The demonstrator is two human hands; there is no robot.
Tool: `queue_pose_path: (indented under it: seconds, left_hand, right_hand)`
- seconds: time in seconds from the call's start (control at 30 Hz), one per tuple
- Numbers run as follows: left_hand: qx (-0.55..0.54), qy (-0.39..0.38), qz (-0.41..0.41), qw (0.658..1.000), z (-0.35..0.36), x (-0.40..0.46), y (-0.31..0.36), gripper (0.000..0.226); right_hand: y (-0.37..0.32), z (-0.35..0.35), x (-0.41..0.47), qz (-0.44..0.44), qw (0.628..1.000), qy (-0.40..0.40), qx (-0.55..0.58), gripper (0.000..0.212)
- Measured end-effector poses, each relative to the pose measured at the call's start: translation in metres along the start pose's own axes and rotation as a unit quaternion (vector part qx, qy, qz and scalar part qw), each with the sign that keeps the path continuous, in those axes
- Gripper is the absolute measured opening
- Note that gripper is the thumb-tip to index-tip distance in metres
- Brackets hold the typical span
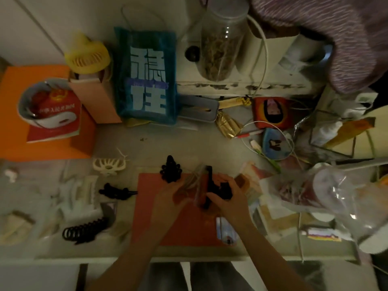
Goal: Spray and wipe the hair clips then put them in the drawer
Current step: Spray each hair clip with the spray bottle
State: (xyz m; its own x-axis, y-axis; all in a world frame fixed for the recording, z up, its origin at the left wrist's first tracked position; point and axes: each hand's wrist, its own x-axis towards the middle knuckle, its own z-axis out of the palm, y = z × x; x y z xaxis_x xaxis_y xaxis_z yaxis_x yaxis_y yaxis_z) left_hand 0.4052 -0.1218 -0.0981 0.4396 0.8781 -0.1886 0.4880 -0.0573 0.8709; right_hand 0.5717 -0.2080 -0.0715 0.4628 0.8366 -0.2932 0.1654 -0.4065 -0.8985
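My right hand point(228, 196) grips a long black and dark red hair clip point(203, 187) above an orange mat point(184, 227). My left hand point(172, 196) holds a pale, blurred wipe point(193, 178) against the clip's left side. A small spray bottle point(225, 229) lies on the mat under my right wrist. More clips lie on the desk: a black one point(171, 170) at the mat's top edge, a black one point(117, 191) to the left, a black claw clip point(84, 231), a cream claw clip point(109, 164) and white clips point(84, 190). No drawer can be made out.
A blue bag point(147, 76), a yellow fan point(88, 56) and an orange box point(42, 114) with a red booklet stand at the back. Cables, cards and a crumpled plastic bag point(327, 198) crowd the right side. The desk's front edge point(189, 258) runs below my forearms.
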Motion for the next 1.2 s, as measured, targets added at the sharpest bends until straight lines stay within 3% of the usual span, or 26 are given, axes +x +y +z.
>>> queue_pose_path:
  seconds: [0.2, 0.33, 0.53, 0.8, 0.97, 1.2]
  left_hand:
    - [0.014, 0.008, -0.071, 0.997, 0.015, -0.009, -0.008, 0.047]
    - [-0.001, 0.037, -0.052, 0.998, 0.021, -0.003, -0.005, 0.038]
    - [-0.036, 0.07, -0.087, 0.993, 0.024, -0.003, -0.005, 0.031]
    - [-0.034, 0.059, -0.109, 0.992, 0.019, -0.004, -0.01, 0.026]
    - [-0.029, 0.062, -0.142, 0.988, 0.016, -0.006, -0.014, 0.038]
    - [-0.055, 0.051, -0.179, 0.981, 0.01, -0.009, -0.02, 0.027]
  right_hand:
    - [0.01, -0.019, 0.003, -0.005, 1.0, -0.021, 0.007, 0.049]
    - [0.013, -0.02, 0.004, 0.009, 1.0, -0.021, 0.011, 0.051]
    - [0.016, -0.02, 0.002, 0.021, 0.999, -0.022, 0.022, 0.052]
    - [0.01, -0.017, -0.003, 0.026, 0.999, -0.018, 0.03, 0.05]
    - [0.008, -0.014, -0.007, 0.033, 0.998, -0.02, 0.052, 0.047]
    - [0.008, -0.008, -0.011, 0.038, 0.998, -0.014, 0.049, 0.046]
